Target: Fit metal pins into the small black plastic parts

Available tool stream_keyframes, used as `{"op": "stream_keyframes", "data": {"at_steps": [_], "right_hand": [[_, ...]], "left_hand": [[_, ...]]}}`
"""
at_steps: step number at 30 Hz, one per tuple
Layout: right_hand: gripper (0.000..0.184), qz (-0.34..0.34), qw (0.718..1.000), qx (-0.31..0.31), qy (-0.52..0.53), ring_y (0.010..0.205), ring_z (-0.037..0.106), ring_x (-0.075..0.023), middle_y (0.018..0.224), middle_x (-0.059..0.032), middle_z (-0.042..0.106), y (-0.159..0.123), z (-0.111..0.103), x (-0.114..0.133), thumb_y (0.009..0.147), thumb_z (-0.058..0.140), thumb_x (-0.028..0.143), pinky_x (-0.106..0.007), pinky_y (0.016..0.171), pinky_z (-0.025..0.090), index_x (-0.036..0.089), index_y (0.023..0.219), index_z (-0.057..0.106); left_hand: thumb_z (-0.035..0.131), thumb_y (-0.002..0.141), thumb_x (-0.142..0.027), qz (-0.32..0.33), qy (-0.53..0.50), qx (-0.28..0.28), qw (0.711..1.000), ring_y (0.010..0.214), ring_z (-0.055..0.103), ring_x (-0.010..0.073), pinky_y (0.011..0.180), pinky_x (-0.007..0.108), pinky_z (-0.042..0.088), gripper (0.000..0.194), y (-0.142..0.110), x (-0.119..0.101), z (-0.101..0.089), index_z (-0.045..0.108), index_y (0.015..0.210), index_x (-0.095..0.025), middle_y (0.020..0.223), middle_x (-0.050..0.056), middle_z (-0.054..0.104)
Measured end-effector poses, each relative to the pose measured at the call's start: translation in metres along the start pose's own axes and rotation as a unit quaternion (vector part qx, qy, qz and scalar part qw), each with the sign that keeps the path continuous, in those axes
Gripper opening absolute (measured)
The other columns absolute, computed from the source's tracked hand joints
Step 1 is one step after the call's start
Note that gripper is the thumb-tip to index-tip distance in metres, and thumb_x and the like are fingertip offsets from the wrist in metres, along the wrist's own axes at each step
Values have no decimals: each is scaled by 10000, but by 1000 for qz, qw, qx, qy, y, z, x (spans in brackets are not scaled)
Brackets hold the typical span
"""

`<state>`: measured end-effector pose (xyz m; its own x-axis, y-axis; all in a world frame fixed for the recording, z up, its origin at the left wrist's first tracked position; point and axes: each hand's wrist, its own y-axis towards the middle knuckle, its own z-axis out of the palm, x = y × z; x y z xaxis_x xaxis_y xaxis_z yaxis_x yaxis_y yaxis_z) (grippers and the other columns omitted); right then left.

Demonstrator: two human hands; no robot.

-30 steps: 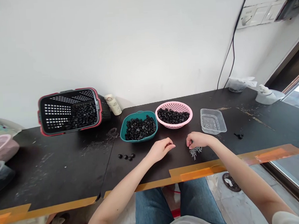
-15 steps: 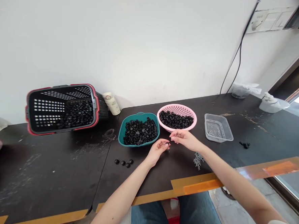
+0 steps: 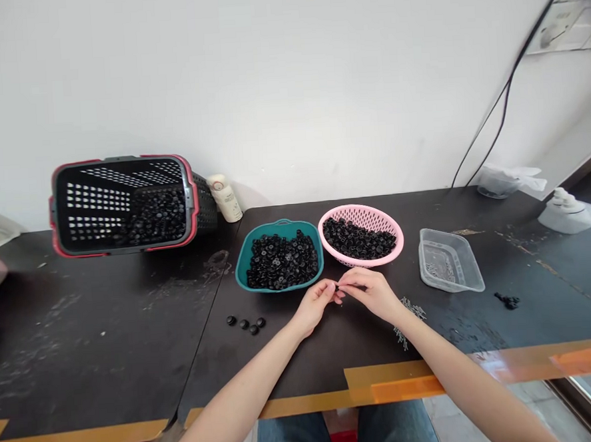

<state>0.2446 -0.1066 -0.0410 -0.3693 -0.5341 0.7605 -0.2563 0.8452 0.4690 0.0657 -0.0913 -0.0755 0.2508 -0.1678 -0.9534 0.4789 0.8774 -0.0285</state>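
My left hand (image 3: 315, 306) and my right hand (image 3: 370, 293) meet in front of the bowls, fingertips pinching a small dark part (image 3: 338, 293) that is mostly hidden by the fingers. Just behind them stands a pink perforated colander (image 3: 362, 257) full of black round plastic pieces. A teal bowl (image 3: 263, 276) to its left holds more of them. Grey metal pins (image 3: 406, 317) lie on the table beside my right wrist. Several loose black pieces (image 3: 245, 324) sit left of my left hand.
A black perforated crate with a red rim (image 3: 122, 166) lies on its side at the left, holding black pieces. A clear plastic tray (image 3: 451, 261) with metal pins stands to the right. Farther right are a small black cluster (image 3: 506, 300) and a white bottle (image 3: 568, 214). Amber tape lines the dark table's front edge (image 3: 307, 404).
My hands have come together, with the left hand's fingertips now meeting the right's. My right hand has moved left of the metal pins. The view has shifted, so the table sits lower in the frame.
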Motion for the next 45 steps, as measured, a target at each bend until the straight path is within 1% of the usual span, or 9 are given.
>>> {"op": "stream_keyframes", "data": {"at_steps": [2,6,14,25,33,37,39,41,45], "right_hand": [[142,3,1000,4,-2,856,665,-205,934,-58,696,-1,1,-1,888,580,282,-349,784,557,235,947,700],[125,35,999,-6,3,788,673,-195,889,-50,703,-4,2,-2,883,584,301,-341,741,572,218,930,666],[63,31,999,27,-3,812,667,-180,895,-40,688,-4,-3,3,873,583,263,-340,794,554,204,893,591],[79,10,992,90,-85,815,649,-189,889,-42,690,-5,-9,13,885,522,216,-319,774,518,218,845,590],[104,15,1000,10,0,772,611,-170,852,-35,635,-7,3,6,867,567,251,-322,743,541,214,776,533],[90,27,999,9,28,785,634,-172,873,-39,635,-5,3,7,847,597,290,-331,764,552,203,859,576],[110,24,999,14,17,754,638,-168,862,-37,643,-2,-3,9,840,606,301,-317,737,549,196,871,598],[111,21,1000,-11,-20,716,624,-161,820,-32,649,5,-14,10,851,588,301,-297,699,531,192,850,609],[127,49,987,-70,-133,713,614,-166,830,-40,664,39,-44,3,869,551,296,-268,656,494,184,883,609]], "left_hand": [[599,828,-503,1,8,1,1000,738,558,127,775,274,432,374,0,-1,1,629,892,-136,827,52,629],[611,812,-516,3,23,9,1000,725,553,127,775,275,431,391,0,-1,1,631,887,-133,816,53,632],[613,787,-560,-14,-4,-7,1000,690,549,122,770,284,437,437,2,1,3,617,846,-127,760,40,610],[539,833,-566,13,105,24,994,681,538,133,744,269,428,425,2,3,2,609,797,-149,718,26,600],[607,791,-546,-4,69,1,998,655,528,120,711,260,417,411,2,0,2,618,766,-136,713,26,613],[682,752,-491,-13,31,-7,999,684,539,114,722,255,420,374,3,0,1,642,839,-130,766,34,632],[701,746,-465,-19,17,-4,1000,713,551,115,744,257,424,367,3,1,-1,657,881,-127,803,45,644],[711,745,-445,-27,-1,-2,1000,745,564,117,777,264,427,368,4,2,-3,664,928,-129,850,58,655],[717,758,-398,-30,-25,9,999,809,578,113,850,273,425,400,3,2,-6,647,1068,-156,938,65,655]]}}
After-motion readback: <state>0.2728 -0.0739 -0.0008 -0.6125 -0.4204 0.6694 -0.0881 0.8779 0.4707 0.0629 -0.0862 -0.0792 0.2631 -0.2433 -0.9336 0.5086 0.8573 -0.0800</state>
